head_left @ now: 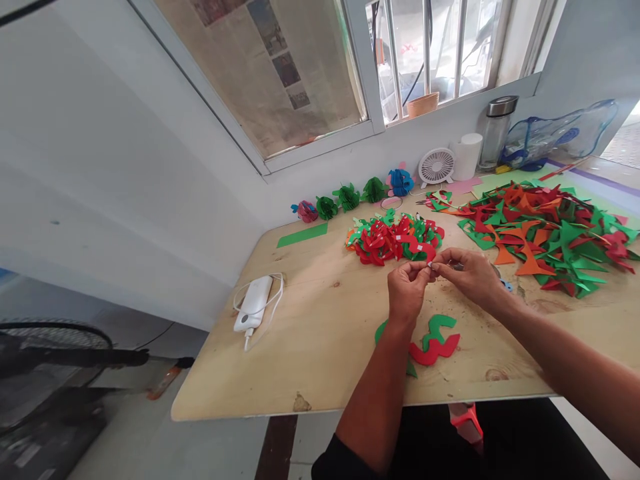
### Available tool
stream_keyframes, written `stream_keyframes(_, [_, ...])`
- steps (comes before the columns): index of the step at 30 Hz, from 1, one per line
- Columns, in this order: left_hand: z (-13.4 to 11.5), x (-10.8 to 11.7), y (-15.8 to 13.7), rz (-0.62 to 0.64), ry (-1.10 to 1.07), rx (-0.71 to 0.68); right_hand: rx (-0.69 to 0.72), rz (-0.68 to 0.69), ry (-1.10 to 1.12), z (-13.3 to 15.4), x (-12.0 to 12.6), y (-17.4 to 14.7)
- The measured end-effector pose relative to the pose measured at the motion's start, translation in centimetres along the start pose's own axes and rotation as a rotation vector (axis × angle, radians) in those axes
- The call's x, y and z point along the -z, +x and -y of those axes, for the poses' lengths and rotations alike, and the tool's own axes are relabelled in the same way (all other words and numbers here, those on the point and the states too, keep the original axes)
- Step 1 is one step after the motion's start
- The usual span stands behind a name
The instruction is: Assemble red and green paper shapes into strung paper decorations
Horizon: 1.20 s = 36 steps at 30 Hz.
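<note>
My left hand point(409, 287) is closed in a pinch on a red wavy cutout point(424, 249) that bears small white squares. Its fingertips meet those of my right hand point(469, 272), which pinches at a small white piece point(431, 265) by the cutout's end. Just beyond my hands lies a pile of red and green curled cutouts point(377, 241), some with white squares on them. Below them, a loose red wavy cutout point(434, 351) and a green one point(440, 325) rest on the wooden table point(330, 333). My left forearm partly covers more green pieces.
To the right is a large heap of red, green and orange scraps point(560, 233). A white power bank point(254, 303) with a cable lies left. Along the wall stand green paper ornaments point(347, 196), a small fan point(437, 165) and a glass bottle point(497, 133).
</note>
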<state>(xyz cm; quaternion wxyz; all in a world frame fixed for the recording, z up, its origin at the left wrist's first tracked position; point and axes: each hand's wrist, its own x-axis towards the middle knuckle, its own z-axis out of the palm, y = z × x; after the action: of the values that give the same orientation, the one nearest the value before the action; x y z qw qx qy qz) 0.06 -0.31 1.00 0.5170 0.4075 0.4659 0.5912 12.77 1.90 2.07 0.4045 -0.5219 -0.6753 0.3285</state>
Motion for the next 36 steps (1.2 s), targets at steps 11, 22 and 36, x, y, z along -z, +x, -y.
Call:
stream_keyframes(11, [0.3,-0.1,0.1,-0.055,0.057,-0.027,0.097,-0.075,-0.101,-0.7,-0.4,0.0])
stream_keyframes(22, [0.2,-0.4,0.0,-0.097,0.083,-0.093,0.171,-0.132,-0.08,-0.4,-0.8,-0.5])
stream_keyframes(36, [0.3,-0.5,-0.2,-0.087,0.029,-0.078,-0.037,0.004,0.281,-0.7,0.1,0.2])
